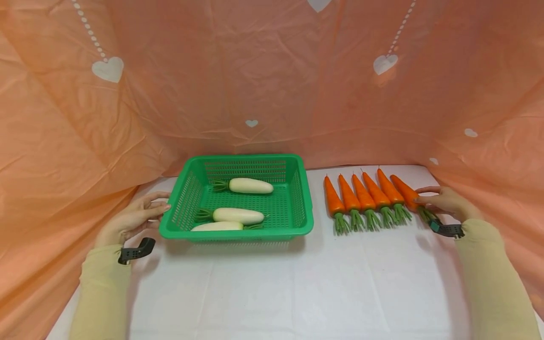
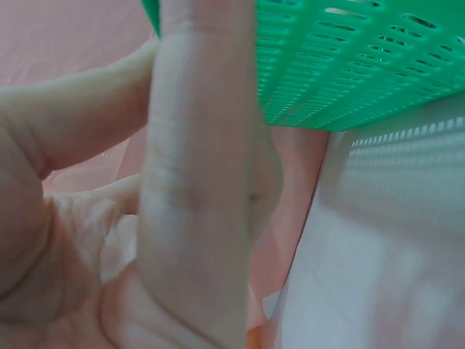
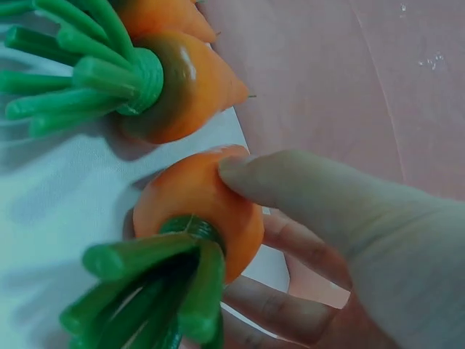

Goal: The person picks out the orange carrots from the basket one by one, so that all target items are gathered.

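A green plastic basket with slotted walls stands on the left half of the table. My left hand is at its left rim, thumb against the rim and the other fingers beside and under it; the left wrist view shows a finger in front of the slotted wall. Three white radishes with green stubs lie inside the basket. At the far right, my right hand holds an orange carrot near its leafy end. In the right wrist view the thumb presses the carrot's top, with fingers behind it.
Several more carrots lie side by side just left of the held one, green stems toward me. White cloth covers the table. An orange curtain with white hearts hangs behind and along both sides, close to both hands.
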Demonstrator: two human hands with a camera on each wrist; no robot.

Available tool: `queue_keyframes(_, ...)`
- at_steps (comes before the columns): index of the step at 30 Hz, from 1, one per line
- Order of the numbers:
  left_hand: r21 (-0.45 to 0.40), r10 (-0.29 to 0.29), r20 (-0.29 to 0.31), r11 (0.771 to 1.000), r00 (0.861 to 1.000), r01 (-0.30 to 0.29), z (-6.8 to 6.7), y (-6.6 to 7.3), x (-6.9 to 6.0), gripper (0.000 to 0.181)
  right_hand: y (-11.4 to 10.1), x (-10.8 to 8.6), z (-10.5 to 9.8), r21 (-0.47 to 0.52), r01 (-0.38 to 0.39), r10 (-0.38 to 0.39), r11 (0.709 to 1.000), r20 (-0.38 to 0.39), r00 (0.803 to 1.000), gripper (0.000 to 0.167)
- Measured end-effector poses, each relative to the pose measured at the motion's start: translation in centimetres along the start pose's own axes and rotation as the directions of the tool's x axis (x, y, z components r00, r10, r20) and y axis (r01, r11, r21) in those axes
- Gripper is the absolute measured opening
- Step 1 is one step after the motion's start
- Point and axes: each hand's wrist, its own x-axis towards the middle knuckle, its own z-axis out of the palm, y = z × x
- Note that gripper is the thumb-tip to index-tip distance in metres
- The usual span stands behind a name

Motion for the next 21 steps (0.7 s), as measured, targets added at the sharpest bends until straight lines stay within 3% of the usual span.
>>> queue_keyframes(6,0.000,0.016,0.010,1.000,1.000,-0.016,-0.05,-0.05,0.04,0.032,-0.32,0.30,0.43,-0.033,0.015,-0.015,0.999,-0.009,1.000,0.064)
queue_keyframes(12,0.004,-0.004,0.004,1.000,1.000,0.004,-0.01,-0.11,0.09,0.036,-0.83,0.48,0.77,-0.028,0.031,-0.032,0.999,-0.038,0.999,0.063)
queue_keyframes(16,0.007,0.021,0.045,1.000,0.999,-0.021,-0.10,-0.35,0.26,0.036,-0.48,0.58,0.65,-0.008,0.037,-0.037,0.999,-0.015,0.999,0.062)
queue_keyframes(21,0.066,0.025,0.026,0.997,0.999,-0.027,-0.38,-0.58,0.32,0.033,-0.29,0.38,0.33,0.007,0.059,-0.059,0.998,-0.004,0.998,0.065)
